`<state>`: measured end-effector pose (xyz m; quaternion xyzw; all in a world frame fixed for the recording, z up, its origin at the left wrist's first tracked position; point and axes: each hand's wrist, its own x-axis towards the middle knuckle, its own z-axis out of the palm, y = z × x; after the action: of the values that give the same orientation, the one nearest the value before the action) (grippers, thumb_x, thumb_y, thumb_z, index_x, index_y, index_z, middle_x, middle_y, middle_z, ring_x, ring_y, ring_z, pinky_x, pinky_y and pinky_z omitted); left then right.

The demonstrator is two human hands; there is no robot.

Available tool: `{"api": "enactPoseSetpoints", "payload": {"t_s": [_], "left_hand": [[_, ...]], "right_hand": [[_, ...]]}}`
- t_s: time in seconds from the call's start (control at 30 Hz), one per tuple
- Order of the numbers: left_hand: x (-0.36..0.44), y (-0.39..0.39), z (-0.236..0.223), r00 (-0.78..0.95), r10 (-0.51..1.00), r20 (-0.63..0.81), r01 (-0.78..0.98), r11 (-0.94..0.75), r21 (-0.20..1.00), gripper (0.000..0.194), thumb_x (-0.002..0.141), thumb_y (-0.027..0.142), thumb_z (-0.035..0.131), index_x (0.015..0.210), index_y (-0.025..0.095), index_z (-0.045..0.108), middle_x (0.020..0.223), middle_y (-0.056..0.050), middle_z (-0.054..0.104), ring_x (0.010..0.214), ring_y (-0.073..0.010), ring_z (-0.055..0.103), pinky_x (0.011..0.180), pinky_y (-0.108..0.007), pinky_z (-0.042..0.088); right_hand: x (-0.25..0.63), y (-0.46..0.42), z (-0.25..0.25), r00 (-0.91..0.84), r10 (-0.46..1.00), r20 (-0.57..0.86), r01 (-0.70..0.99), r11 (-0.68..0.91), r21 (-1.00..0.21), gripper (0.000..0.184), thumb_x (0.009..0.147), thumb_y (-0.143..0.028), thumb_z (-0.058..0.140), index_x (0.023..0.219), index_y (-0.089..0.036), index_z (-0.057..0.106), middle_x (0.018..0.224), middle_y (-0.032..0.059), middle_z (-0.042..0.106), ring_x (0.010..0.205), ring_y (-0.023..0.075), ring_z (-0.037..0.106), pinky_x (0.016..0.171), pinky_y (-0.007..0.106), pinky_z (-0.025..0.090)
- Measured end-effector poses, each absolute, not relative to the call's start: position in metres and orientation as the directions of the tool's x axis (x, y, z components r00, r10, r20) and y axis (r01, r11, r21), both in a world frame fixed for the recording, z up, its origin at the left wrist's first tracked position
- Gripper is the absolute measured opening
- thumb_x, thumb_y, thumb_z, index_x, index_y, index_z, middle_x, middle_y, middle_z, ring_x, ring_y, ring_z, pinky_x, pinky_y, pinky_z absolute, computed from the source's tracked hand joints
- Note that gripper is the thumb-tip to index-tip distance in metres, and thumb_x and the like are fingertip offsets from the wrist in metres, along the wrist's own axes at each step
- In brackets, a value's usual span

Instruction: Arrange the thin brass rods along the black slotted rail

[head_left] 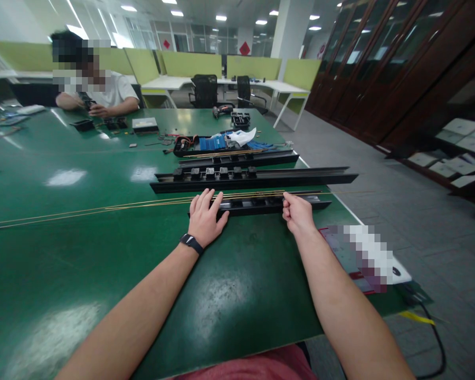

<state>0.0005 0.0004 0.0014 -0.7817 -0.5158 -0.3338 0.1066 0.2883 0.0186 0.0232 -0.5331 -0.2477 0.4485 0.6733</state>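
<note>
Currently, the left hand [203, 219] lies palm down, fingers extended and spread, across the thin brass-coloured rods [170, 200] and the left end of the nearest black rail [257, 209]. The right hand [300, 214] is closed, thumb and index finger pinching the rods toward the right end of the same rail; the number of rods gripped cannot be determined. The rods run along this rail and project leftward across the green table [142, 264]. A longer black rail [269, 182], holding 6 small blocks [224, 172], lies roughly parallel just beyond
</note>
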Motion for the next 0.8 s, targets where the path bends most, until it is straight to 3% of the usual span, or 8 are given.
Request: {"api": "enactPoseSetpoints", "payload": {"t_s": [0.8], "left_hand": [[0.0010, -0.0002, 0.0019, 0.244, 0.738, 0.628, 0.874, -0.448, 0.186, 0.057, 0.096, 0.043, 0.057, 0.149, 0.023, 0.052, 0.155, -0.015, 0.049, 0.152, -0.0315, 0.036, 0.126, -0.052, 0.023]], "right_hand": [[0.2855, 0.0164, 0.0267, 0.454, 0.878, -0.153, -0.328, 0.005, -0.945, 0.036, 0.075, -0.030, 0.085, 0.068, -0.019, 0.051, 0.054, -0.0053, 0.053, 0.032, 0.0042, 0.038, 0.027, 0.015, 0.019]]}}
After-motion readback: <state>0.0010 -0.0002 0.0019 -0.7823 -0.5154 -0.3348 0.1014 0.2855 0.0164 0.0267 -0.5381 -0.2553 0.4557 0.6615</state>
